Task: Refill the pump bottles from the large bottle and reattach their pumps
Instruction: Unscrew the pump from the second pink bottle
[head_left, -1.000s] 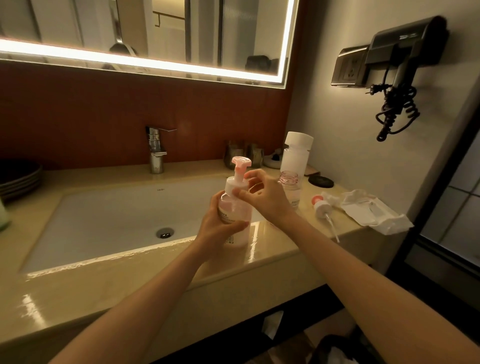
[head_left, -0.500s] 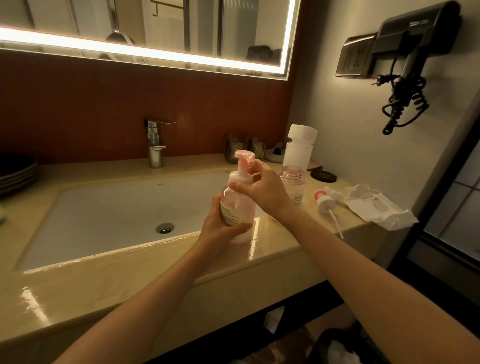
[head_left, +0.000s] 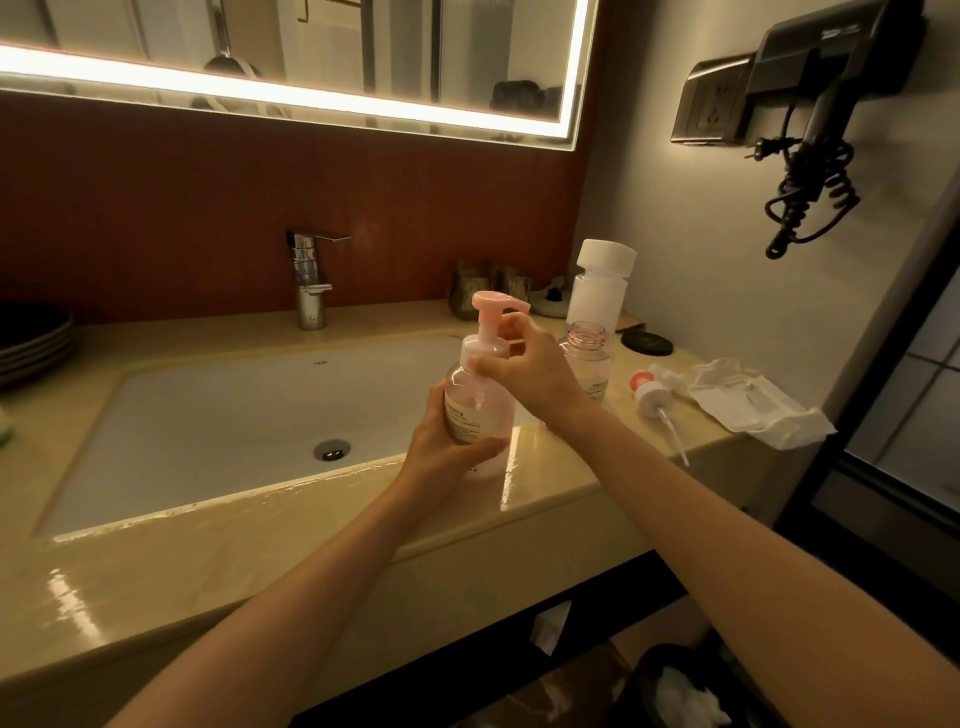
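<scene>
A pink pump bottle (head_left: 480, 410) stands on the counter edge by the sink, with its pink pump head (head_left: 493, 306) on top. My left hand (head_left: 441, 441) grips the bottle's body from the left. My right hand (head_left: 524, 369) holds the white pump collar at the neck with curled fingers. Behind my right hand stands a second, small clear bottle (head_left: 589, 358), open at the top with no pump. Its loose pump (head_left: 652, 392) lies on the counter to the right, tube pointing toward me. The large white bottle (head_left: 597, 291), capped, stands at the back.
The white sink basin (head_left: 234, 415) and faucet (head_left: 309, 280) lie left of the bottles. A black lid (head_left: 647, 343) and crumpled white wrapper (head_left: 753, 400) sit on the counter's right end. Dark plates (head_left: 31, 338) stack at far left. A hairdryer (head_left: 821, 104) hangs on the right wall.
My right hand has shifted its hold around the pump collar while my left hand keeps the bottle in place. The view has moved slightly.
</scene>
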